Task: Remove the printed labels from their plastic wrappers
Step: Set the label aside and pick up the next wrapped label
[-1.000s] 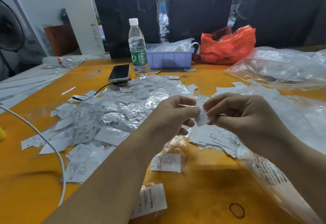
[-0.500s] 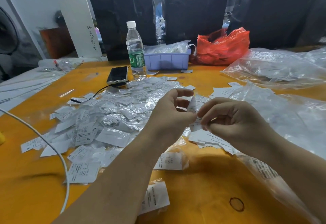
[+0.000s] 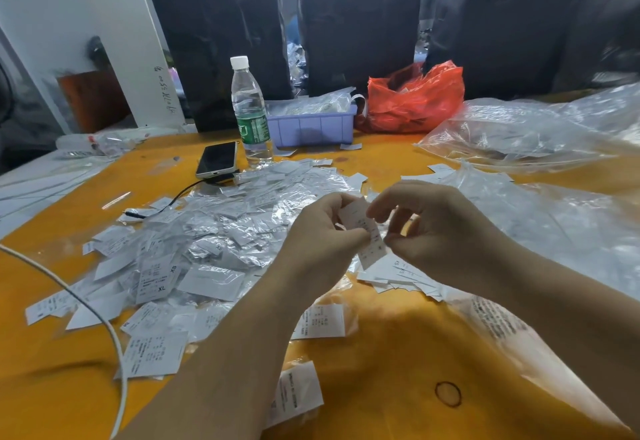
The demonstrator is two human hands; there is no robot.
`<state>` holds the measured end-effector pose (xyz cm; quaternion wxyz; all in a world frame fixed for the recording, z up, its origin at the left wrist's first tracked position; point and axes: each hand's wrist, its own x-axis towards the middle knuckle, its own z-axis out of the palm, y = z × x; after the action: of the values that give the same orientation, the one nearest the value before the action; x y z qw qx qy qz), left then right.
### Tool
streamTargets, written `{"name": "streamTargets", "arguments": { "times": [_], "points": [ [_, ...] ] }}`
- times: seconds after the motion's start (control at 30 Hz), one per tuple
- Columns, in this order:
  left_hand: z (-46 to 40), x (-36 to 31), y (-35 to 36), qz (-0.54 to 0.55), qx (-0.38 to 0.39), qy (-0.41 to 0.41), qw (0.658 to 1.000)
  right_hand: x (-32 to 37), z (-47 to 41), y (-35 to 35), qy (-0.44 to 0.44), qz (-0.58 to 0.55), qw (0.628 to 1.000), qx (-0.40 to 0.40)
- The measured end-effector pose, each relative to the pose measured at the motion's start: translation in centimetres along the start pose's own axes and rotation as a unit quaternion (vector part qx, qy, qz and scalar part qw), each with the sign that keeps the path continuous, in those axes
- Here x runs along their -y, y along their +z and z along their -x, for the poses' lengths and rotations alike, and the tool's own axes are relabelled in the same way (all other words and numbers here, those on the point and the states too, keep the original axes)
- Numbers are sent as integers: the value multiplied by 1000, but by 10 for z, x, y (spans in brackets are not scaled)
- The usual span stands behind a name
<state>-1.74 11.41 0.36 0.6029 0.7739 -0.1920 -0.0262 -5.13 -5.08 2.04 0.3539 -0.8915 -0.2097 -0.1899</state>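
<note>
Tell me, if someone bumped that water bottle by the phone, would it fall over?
Probably, yes. The water bottle is tall and narrow and stands upright on the table, so a bump near its cap would likely tip it. It looks partly full, which may steady it a little. Being round, it would likely roll, perhaps toward the phone.

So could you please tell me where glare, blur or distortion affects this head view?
Head view: glare streaks the clear plastic bags and the wrapper pile; wide-angle bending tilts the black bundles; print on the held label is too soft to read.
</note>
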Motion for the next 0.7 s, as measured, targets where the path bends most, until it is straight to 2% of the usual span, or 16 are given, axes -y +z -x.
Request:
{"name": "streamTargets", "arguments": {
  "times": [0.1, 0.17, 0.27, 0.33, 0.5, 0.7],
  "points": [
    [-1, 1, 2, -11, 3, -6, 1000, 5, -3, -9, 86, 102, 986, 100],
    [0, 1, 3, -35, 3, -12, 999, 10, -3, -14, 103, 193, 968, 126],
    [1, 2, 3, -46, 5, -20, 999, 15, 0, -22, 132, 320, 925, 160],
    [2, 2, 3, -57, 8, -23, 998, 18, 3, -26, 166, 363, 893, 209],
    [1, 3, 5, -85, 12, -27, 996, 14, 15, -32, 220, 308, 871, 315],
    [2, 4, 8, -95, 21, -22, 995, 3, 29, -43, 193, 231, 904, 303]
  ]
}}
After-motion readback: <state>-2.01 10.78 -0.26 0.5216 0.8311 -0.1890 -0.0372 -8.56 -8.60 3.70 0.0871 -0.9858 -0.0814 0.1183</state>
